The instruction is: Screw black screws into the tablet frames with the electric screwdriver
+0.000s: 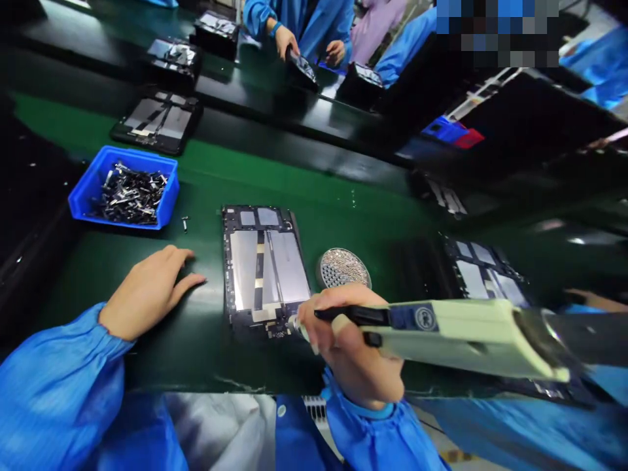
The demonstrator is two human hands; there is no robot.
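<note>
An opened tablet chassis (265, 268) with silver battery cells lies on the green belt in front of me. My right hand (350, 347) is wrapped round a pale electric screwdriver (456, 333), whose tip touches the chassis's lower right corner. My left hand (150, 291) rests on the belt to the left of the chassis, fingers loosely curled, palm down, holding nothing. A round dish of small screws (342, 267) sits just right of the chassis.
A blue bin (122, 186) of dark metal parts stands at the left. Another open chassis (483, 271) lies to the right, more further up the belt (159, 121). Across the line, a person in a blue coat (299, 26) handles a device.
</note>
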